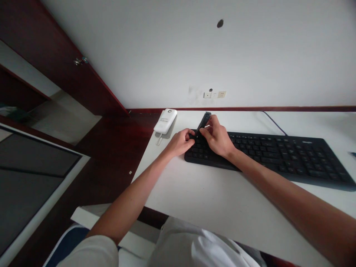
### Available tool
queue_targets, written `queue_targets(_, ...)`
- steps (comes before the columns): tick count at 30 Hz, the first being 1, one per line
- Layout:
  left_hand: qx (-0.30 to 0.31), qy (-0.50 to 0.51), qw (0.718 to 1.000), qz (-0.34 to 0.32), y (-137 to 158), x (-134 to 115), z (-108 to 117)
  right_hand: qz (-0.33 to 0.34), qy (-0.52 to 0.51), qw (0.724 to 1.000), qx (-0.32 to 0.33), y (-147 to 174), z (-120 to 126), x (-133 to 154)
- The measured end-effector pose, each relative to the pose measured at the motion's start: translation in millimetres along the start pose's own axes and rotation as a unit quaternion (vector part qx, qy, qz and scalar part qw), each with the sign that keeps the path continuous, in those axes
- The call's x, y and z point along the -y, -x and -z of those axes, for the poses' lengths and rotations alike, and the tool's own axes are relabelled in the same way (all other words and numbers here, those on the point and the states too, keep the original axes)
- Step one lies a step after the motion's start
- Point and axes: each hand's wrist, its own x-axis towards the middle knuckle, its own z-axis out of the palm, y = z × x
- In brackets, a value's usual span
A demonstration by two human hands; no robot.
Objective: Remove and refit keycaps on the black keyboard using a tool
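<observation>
A black keyboard [267, 152] lies across the white table, tilted slightly down towards the right. My right hand [218, 137] is over its left part, with thumb and fingers closed round a slim black tool [204, 120]. This tool stands at a slant, its lower end at the upper-left keys and its wider end up. What kind of tool it is I cannot make out. My left hand [180, 142] is closed at the keyboard's left end, thumb and curled fingers touching it close to the tool's lower end. Its other fingertips are partly hidden.
A white power bank [165, 121] with a short cable loop [159, 140] lies at the table's [178, 185] left edge. A dark cable [274, 122] runs behind the keyboard. Wall sockets [214, 95] sit beyond the table. A dark red door [63, 48] stands at the left.
</observation>
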Motion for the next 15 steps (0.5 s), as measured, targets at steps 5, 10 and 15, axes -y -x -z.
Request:
queue_targets(5, -0.019, -0.009, 1.0, 0.016, 0.6, -4.4, -2.3, 0.009, 0.033, 0.999, -0.005, 1.4, -1.1, 3.7)
queue_targets(10, -0.057, -0.028, 0.998, 0.022, 2.6, -4.7, -8.0, -0.008, 0.049, 0.998, -0.03, 1.6, -2.5, 3.3)
queue_targets(15, -0.079, -0.037, 0.996, 0.019, 4.6, -3.9, -12.4, -0.016, 0.051, 0.998, -0.045, 0.1, -3.6, 2.7)
